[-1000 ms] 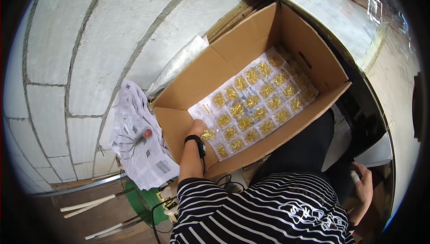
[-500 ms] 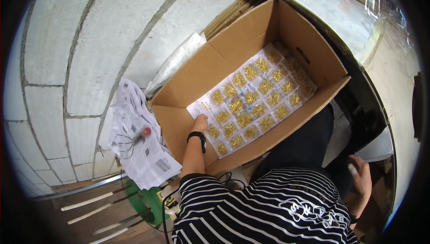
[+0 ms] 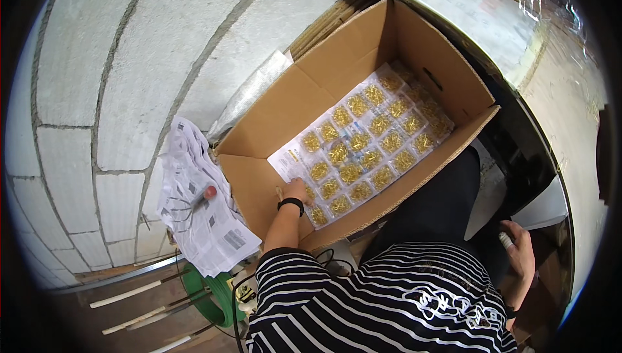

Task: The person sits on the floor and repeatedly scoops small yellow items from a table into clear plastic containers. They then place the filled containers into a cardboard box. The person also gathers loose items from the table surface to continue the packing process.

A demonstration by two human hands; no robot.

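A large open cardboard box (image 3: 311, 74) stands tilted across the middle, in front of me. Inside, a printed paper sheet (image 3: 280, 160) carries rows of small clear packs of gold-coloured metal pieces (image 3: 350, 173). My left hand (image 3: 296, 191), a black band on its wrist, reaches into the box's near left end. Its fingers are apart and touch the packs at the near left corner; their tips are partly hidden. At the right, my right hand (image 3: 520, 252) rests open by my knee, holding nothing; one digit has a white wrapping.
Crumpled printed paper sheets (image 3: 210, 223) lie left of the box, with a red-tipped object (image 3: 209, 192) on them. A green coil (image 3: 210, 295) and several pale-handled rods (image 3: 139, 319) lie at lower left. A pale block wall (image 3: 155, 61) rises behind; a covered table (image 3: 440, 3) is at far right.
My left hand has moved nearer to me, from the sheet's left edge onto the corner packs, and its fingers have spread. My right hand stays by the knee.
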